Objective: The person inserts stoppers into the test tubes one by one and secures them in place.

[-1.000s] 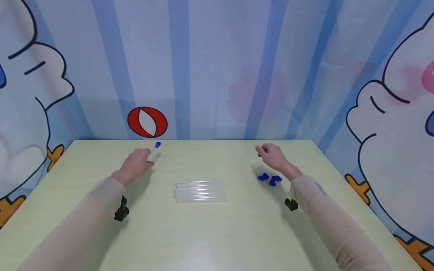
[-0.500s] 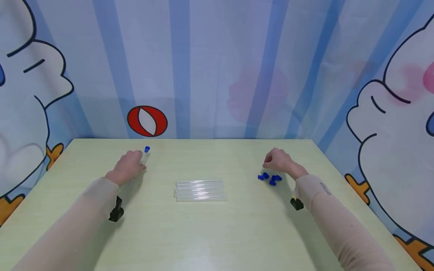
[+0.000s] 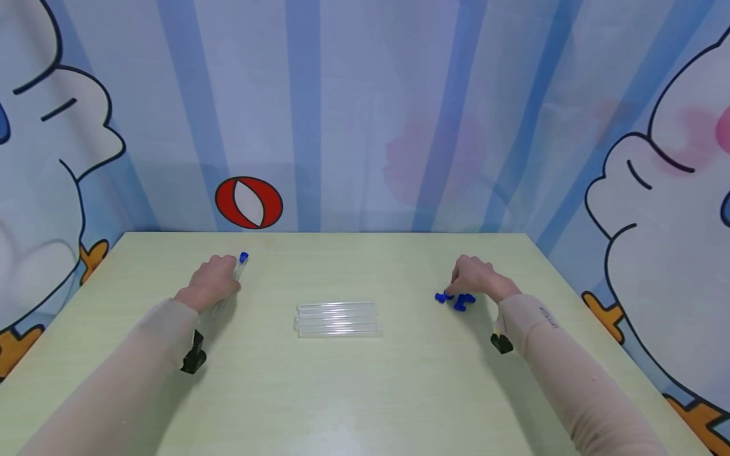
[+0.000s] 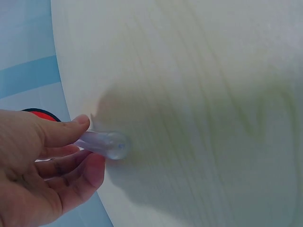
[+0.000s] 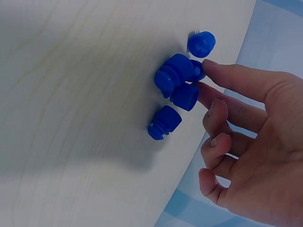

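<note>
My left hand [image 3: 208,283] pinches a clear test tube [image 4: 111,144] between thumb and fingers at the left of the table. A blue cap [image 3: 243,257] tops the tube's far end, and its rounded bottom faces the left wrist camera. At the right, my right hand [image 3: 478,277] reaches down to a small cluster of loose blue caps [image 3: 464,301]. Thumb and index finger close on one blue cap [image 5: 197,71], partly hidden behind its neighbours. The other fingers curl loosely beside it. Several clear test tubes [image 3: 339,319] lie side by side, without caps, between the hands.
The pale wooden table [image 3: 342,392] ends at a striped blue curtain [image 3: 365,114] behind and at the sides. A small black device [image 3: 194,354] hangs under the left wrist, and a similar device [image 3: 502,344] under the right.
My left hand has moved left and nearer with the capped tube. The right hand has shifted right and come down onto the caps, where thumb and index finger take hold of one.
</note>
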### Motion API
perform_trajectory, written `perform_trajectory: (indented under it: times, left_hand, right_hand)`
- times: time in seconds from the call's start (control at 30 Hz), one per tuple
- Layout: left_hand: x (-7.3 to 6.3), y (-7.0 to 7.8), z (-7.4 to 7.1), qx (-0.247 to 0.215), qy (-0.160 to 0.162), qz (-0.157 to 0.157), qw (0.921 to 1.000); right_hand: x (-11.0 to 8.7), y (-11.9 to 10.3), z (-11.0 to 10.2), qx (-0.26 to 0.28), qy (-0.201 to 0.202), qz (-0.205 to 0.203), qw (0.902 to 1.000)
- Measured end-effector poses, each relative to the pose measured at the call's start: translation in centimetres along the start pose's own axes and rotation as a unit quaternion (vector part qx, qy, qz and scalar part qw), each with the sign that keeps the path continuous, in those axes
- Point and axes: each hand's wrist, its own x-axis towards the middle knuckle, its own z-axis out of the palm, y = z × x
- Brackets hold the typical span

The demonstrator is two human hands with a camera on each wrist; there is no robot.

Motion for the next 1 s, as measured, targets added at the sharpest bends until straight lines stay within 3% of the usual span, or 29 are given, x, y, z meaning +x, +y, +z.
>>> perform_trajectory:
  times: [0.53, 1.0]
  left_hand:
    - [-0.5, 0.3, -0.2, 0.002, -0.005, -0.015, 0.9999]
    - [-0.7, 1.6, -0.1, 0.037, 0.070, 0.013, 0.9967]
  right_hand:
    - [0.0, -0.4, 0.2, -0.012, 0.005, -0.012, 0.9998]
    - [0.1, -0.4, 0.5, -0.001, 0.011, -0.025, 0.9996]
